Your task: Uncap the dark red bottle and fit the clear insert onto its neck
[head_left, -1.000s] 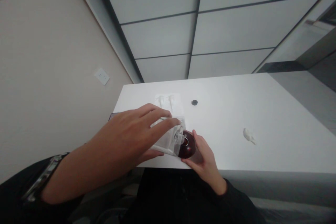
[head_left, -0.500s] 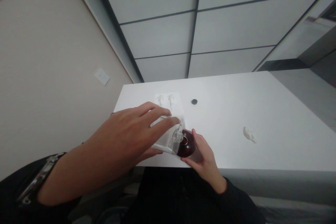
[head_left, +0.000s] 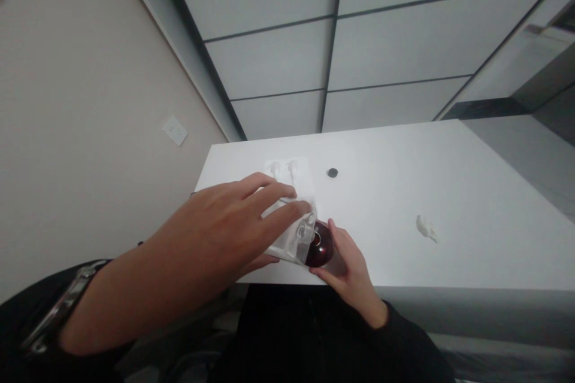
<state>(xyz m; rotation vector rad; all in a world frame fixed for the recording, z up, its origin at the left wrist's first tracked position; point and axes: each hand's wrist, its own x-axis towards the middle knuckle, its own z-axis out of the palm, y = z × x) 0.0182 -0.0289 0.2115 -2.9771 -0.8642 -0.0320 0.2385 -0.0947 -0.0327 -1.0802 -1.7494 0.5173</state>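
My left hand [head_left: 242, 215] is closed around a clear, square-sided plastic bottle [head_left: 290, 240], thumb below and fingers over the top. That bottle is tipped to the right, and its neck meets the mouth of a dark red-brown bottle [head_left: 321, 248]. Whether liquid is flowing cannot be made out. My right hand [head_left: 353, 272] grips the brown bottle from the right, its open top turned toward the clear one. Behind my left fingers, two white pump-like pieces [head_left: 292, 169] lie on a pale sheet, partly covered by the hand.
On the white table [head_left: 381, 191] a small dark round cap [head_left: 332, 173] lies beyond the bottles. A crumpled-looking white piece [head_left: 426, 228] rests to the right. A wall with a socket [head_left: 175, 131] stands at the left, and panelled doors [head_left: 278, 60] rise behind the table.
The clear bottle and my left hand have shifted very slightly to the right, nearer the brown bottle's mouth. Both hands keep their hold.
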